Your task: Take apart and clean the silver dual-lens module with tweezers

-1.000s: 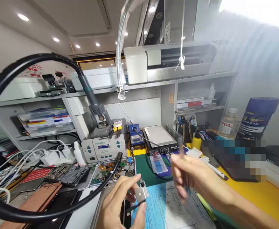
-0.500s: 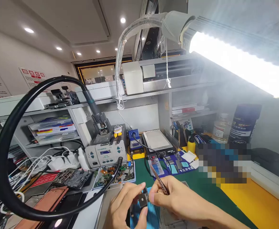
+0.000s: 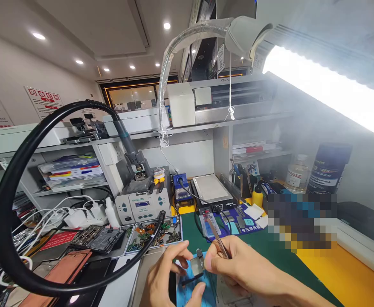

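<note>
The right hand [image 3: 230, 262] is pinching metal tweezers [image 3: 218, 239], one end lost behind the fingers. The left hand [image 3: 166, 273] has thumb and index spread, with a tiny module [image 3: 197, 265] between them; can't really tell which fingertips touch it. It's squarish, silvery-grey, with a black strip [image 3: 191, 280] along the bottom. Below the grip: flat blue sheet [image 3: 210, 288], then green mat [image 3: 189, 226] just beyond.

Left fingers [image 3: 175, 252] curled, thumb parted; right fingers [image 3: 211, 256] pinched.

Behind the left hand [image 3: 164, 275] lies the parts tray [image 3: 181, 231].
</note>
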The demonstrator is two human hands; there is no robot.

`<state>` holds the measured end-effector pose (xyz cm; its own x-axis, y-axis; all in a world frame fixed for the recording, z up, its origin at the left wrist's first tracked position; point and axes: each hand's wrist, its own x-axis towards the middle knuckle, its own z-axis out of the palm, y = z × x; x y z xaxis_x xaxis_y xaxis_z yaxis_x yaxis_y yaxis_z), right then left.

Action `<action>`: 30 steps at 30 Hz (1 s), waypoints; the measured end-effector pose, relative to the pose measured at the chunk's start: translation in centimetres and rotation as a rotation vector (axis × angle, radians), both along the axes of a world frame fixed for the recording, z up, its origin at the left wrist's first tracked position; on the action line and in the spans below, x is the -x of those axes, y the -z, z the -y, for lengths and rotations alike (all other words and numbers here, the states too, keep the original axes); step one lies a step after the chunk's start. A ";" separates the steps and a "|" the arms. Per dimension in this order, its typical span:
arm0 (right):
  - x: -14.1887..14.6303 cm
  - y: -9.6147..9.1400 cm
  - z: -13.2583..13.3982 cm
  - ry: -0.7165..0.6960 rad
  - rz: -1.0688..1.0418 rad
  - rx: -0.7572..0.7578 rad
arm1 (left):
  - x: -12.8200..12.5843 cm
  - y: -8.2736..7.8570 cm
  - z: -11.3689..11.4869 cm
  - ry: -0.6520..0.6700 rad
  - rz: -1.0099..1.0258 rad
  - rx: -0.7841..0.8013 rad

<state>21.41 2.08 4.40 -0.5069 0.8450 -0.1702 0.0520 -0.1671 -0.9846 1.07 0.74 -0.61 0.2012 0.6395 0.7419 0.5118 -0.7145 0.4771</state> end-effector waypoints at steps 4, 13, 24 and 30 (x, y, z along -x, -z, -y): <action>-0.2 -0.3 0.0 -0.022 -0.016 -0.023 | 0.3 -0.4 -0.4 0.059 -0.026 -0.069; -0.5 1.1 -0.7 0.025 0.023 -0.069 | 0.7 -0.3 -0.6 0.030 -0.116 -0.262; -0.2 1.1 -0.6 0.040 -0.002 -0.071 | 0.8 0.0 -0.6 0.004 -0.243 -0.330; -0.3 1.0 -0.5 0.054 0.030 -0.087 | 1.1 -0.7 -0.5 0.020 -0.292 -0.342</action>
